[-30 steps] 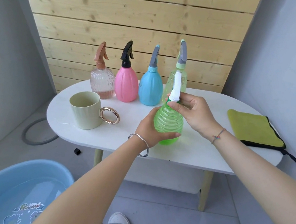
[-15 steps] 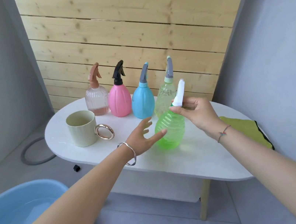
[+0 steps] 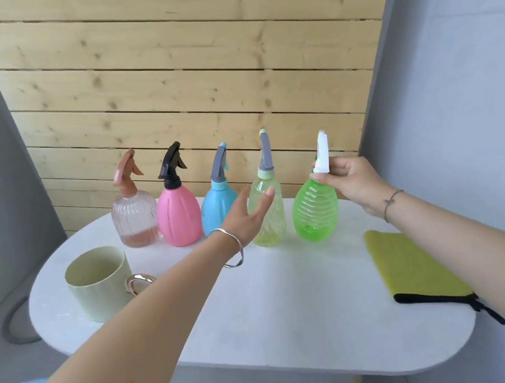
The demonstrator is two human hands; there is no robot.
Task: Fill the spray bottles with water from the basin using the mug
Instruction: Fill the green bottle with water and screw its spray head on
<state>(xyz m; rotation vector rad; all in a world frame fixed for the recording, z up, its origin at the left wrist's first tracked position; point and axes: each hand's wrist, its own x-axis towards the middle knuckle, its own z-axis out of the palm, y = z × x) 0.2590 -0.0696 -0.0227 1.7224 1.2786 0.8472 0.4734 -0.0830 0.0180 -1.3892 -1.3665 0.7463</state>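
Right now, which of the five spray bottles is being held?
The bright green ribbed plastic spray bottle at the row's right end: the right hand pinches its white trigger head.

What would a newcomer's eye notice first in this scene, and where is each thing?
The row of colourful plastic spray bottles at the back of the white oval table stands out, above all the bright green ribbed bottle at the right end, whose white spray head the right hand pinches. The left hand hovers open before the pale yellow-green bottle, and a pale green mug with a gold ring handle stands front left.
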